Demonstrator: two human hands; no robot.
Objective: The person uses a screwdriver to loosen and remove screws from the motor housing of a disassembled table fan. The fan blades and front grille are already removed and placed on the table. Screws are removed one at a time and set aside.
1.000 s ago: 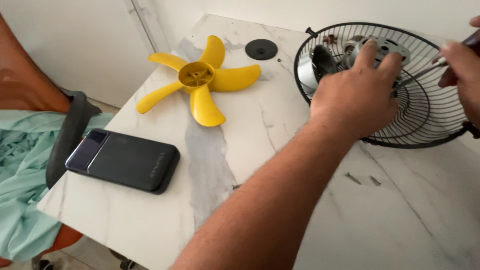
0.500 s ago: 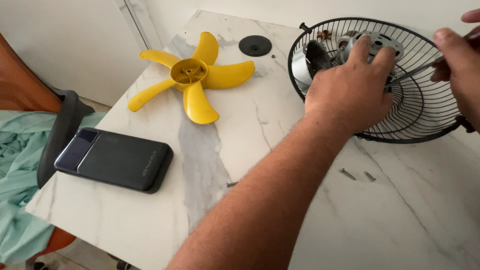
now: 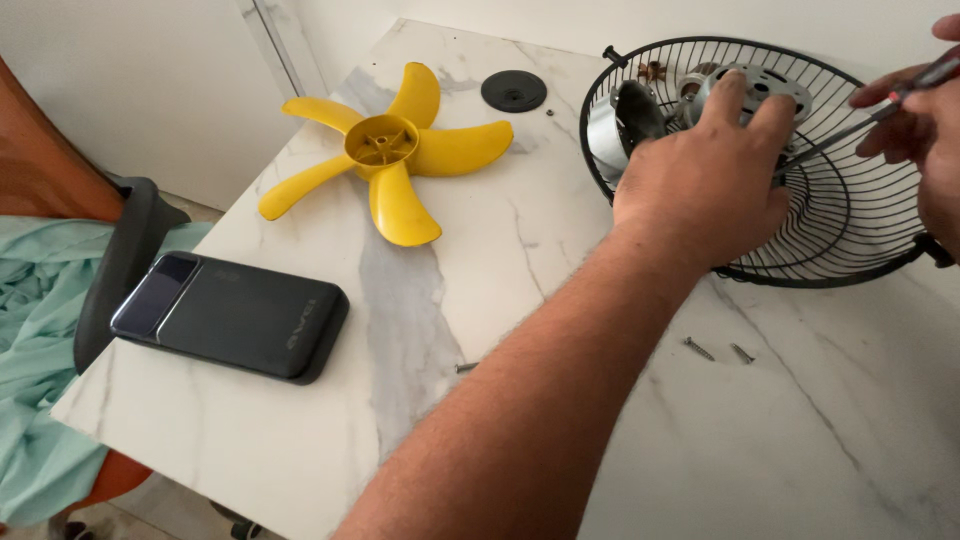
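A black wire fan guard (image 3: pixel 850 235) lies on the white marble table (image 3: pixel 480 260) at the upper right, with a grey metal motor (image 3: pixel 765 85) in its middle. My left hand (image 3: pixel 705 180) reaches across the guard and presses its fingers on the motor. My right hand (image 3: pixel 915 120) at the right edge grips a screwdriver (image 3: pixel 860 115) whose shaft slants down toward the motor. A yellow five-blade fan propeller (image 3: pixel 385 160) rests on the table to the left.
A black round cap (image 3: pixel 513 91) lies beyond the propeller. Two loose screws (image 3: pixel 715 350) sit below the guard, another small one (image 3: pixel 465 367) near my forearm. A dark flat power bank (image 3: pixel 232 315) lies near the table's left edge, beside a black chair arm (image 3: pixel 125 265) and green cloth (image 3: pixel 35 400).
The view has shifted slightly, so everything sits a little lower and left. My right hand with the screwdriver has come further into view; my left hand stays on the motor.
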